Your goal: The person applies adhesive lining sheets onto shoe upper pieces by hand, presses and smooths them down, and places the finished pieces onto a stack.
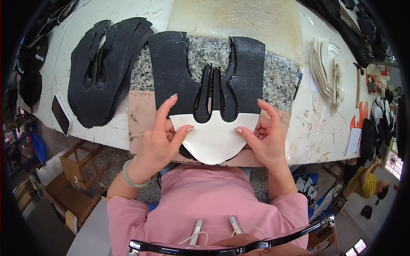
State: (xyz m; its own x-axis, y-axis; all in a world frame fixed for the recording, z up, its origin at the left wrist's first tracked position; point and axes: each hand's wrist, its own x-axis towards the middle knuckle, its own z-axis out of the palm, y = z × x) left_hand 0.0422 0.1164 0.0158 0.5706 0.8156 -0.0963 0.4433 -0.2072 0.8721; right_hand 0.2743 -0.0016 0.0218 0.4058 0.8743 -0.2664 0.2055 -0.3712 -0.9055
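Observation:
A smooth white half-round piece (215, 136) lies over the near end of a black shoe upper (173, 70). The upper has two stitched, loop-shaped cutouts and narrow strips between them. My left hand (159, 138) grips the white piece by its left edge, thumb on top and the curled fingers partly hidden underneath. At the right edge, my right hand (269, 141) holds it the same way, thumb on its face. Both index fingers reach out along the sides of the black upper. A little black material shows beneath the white piece's lower left rim.
Under the work are a speckled granite slab (279, 81) and a pinkish board (140, 104). Stacked black uppers (96, 102) and a phone (62, 115) lie left; stacked white pieces (325, 79) and a hammer (358, 87) right. A wooden stool (79, 164) stands below; a person (365, 181) is at far right.

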